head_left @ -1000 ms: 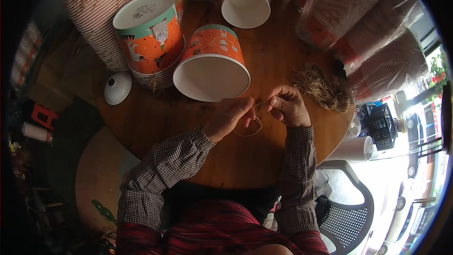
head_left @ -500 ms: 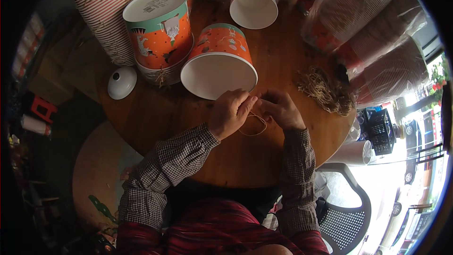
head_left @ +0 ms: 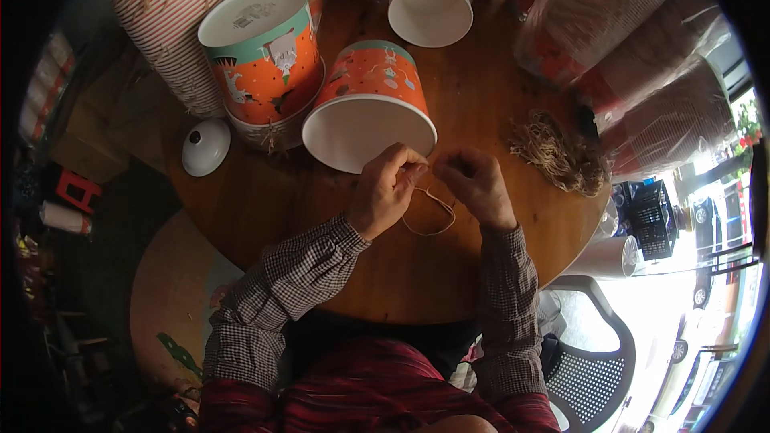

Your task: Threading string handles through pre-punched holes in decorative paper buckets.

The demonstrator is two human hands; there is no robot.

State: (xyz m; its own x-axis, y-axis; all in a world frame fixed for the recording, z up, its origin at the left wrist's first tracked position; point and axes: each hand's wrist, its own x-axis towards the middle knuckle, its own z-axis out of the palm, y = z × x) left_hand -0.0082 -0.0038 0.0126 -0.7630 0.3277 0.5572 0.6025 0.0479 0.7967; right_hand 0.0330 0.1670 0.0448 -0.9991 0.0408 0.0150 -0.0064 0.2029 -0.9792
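Both hands pinch a cord loop over the round wooden table.

**Two hands meet at the fingertips**

Both forearms, in checked sleeves, rise from the lower edge and converge. The left hand is curled, thumb and fingers pinched together. The right hand faces it just beside, knuckles up, fingers bent inward in a matching pinch.

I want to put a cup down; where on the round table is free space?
Bare wood lies near the table edge, below the left hand and right hand holding string. Crowded: tipped bucket, upright bucket, fibre pile.
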